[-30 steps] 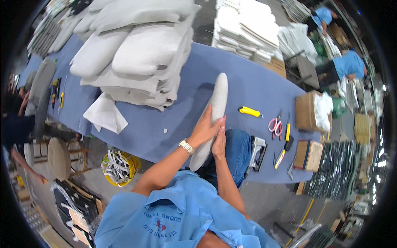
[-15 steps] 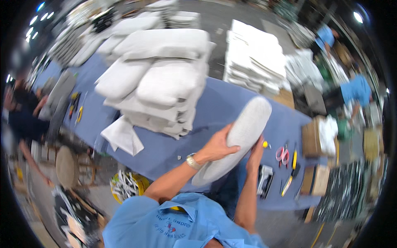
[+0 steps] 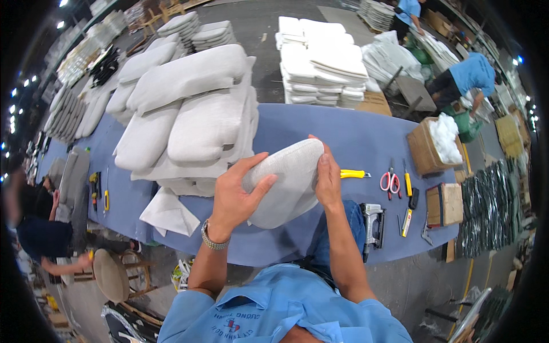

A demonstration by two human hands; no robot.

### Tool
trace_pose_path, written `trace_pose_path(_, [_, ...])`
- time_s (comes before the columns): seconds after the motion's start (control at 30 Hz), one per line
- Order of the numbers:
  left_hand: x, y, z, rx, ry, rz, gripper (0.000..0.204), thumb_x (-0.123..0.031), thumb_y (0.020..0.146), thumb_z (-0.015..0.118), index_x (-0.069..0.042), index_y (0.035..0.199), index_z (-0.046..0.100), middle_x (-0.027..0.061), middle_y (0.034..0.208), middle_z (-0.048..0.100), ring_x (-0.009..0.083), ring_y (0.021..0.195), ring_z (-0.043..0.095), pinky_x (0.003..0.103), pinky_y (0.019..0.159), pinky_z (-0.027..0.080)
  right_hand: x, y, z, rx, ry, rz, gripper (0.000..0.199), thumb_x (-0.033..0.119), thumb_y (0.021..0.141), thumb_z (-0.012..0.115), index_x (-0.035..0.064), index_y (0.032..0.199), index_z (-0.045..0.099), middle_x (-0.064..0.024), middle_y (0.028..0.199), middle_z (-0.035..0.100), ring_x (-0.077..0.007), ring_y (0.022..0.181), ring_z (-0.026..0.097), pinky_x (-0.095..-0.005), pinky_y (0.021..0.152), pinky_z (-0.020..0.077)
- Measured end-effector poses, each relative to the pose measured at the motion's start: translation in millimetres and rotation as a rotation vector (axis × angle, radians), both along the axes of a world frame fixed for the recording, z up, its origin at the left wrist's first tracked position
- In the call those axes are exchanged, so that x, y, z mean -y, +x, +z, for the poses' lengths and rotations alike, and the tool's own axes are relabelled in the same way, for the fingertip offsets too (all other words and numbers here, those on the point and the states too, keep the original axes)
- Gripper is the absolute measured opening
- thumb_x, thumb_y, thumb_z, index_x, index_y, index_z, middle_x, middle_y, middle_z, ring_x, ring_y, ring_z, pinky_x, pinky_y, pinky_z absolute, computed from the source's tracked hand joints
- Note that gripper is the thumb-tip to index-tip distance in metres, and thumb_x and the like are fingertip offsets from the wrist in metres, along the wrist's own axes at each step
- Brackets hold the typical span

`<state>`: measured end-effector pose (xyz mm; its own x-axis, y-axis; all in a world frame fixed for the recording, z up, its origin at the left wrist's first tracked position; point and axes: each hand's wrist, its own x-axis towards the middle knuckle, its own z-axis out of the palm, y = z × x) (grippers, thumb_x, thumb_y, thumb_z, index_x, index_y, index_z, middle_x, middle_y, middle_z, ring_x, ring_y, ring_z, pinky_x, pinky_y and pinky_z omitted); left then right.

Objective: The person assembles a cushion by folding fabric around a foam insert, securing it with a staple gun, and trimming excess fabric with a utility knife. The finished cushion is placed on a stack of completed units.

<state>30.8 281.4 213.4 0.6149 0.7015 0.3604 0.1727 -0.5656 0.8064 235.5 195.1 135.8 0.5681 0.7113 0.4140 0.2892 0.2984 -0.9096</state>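
Between my two hands, above the blue-covered table, is a light grey fabric-covered cushion pad with rounded ends, tilted with one end away from me. My left hand grips its left edge, thumb lying over the face. My right hand closes on the right edge, fingers at the far corner. A tall stack of similar grey cushions stands just beyond my left hand. Beside that stack, toward me, lies a folded piece of pale cloth.
At right lie a yellow-handled tool, red-handled scissors, a cutter knife and a staple gun. Cardboard boxes stand at the table's right end. White padding is stacked beyond the far edge. Another person works at left.
The cushion has been turned from long and slanting to a foreshortened tilt, and moved left. Both hands moved with it, keeping their hold. The view has shifted too.
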Motion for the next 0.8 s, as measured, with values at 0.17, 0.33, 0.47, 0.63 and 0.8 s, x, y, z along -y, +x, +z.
trace_pose_path(0.17, [10,-18,33,-0.351,0.172,0.007,0.055,-0.038,0.087,0.08,-0.004,0.129,0.067,0.0192,0.116,0.073,0.0349,0.103,0.072,0.039,0.088,0.057,11,-32,10,-0.062,-0.028,0.188,0.052,0.037,0.112,0.037,-0.0021,0.141,0.056,-0.0133,0.125,0.067,-0.02,0.115,0.06,-0.0321,0.102,0.044])
trace_pose_path(0.33, [5,-33,37,-0.452,0.188,-0.023,0.059,-0.043,0.085,0.08,-0.005,0.128,0.067,0.0175,0.112,0.074,0.0359,0.102,0.072,0.04,0.088,0.057,18,-64,18,-0.018,-0.008,0.176,0.042,0.025,0.109,0.046,-0.0018,0.138,0.059,-0.0144,0.121,0.069,-0.0195,0.109,0.063,-0.032,0.097,0.047])
trace_pose_path(0.47, [-14,-60,23,-0.343,0.164,-0.038,0.059,-0.052,0.083,0.08,-0.01,0.124,0.068,0.0159,0.108,0.075,0.0355,0.092,0.074,0.042,0.079,0.058,12,-75,12,-0.074,-0.055,0.254,0.039,0.021,0.109,0.047,-0.0019,0.138,0.06,-0.0129,0.123,0.068,-0.0196,0.112,0.062,-0.0314,0.099,0.0463])
trace_pose_path(0.63, [-36,-97,5,-0.341,0.052,-0.022,0.055,-0.046,0.082,0.082,-0.006,0.119,0.071,0.0138,0.1,0.076,0.0323,0.09,0.074,0.039,0.078,0.056,-4,-92,17,-0.009,-0.079,0.307,0.036,0.017,0.102,0.059,-0.0015,0.132,0.063,-0.0137,0.117,0.07,-0.0216,0.104,0.065,-0.0321,0.097,0.0476])
trace_pose_path(0.8, [-39,-133,21,-0.418,-0.15,-0.128,0.054,-0.026,0.074,0.089,-0.003,0.121,0.072,0.0118,0.111,0.076,0.0277,0.101,0.073,0.037,0.09,0.054,-10,-83,16,0.147,-0.152,0.349,0.031,0.024,0.091,0.074,0.0053,0.115,0.074,-0.013,0.104,0.074,-0.0287,0.091,0.068,-0.0373,0.081,0.0511])
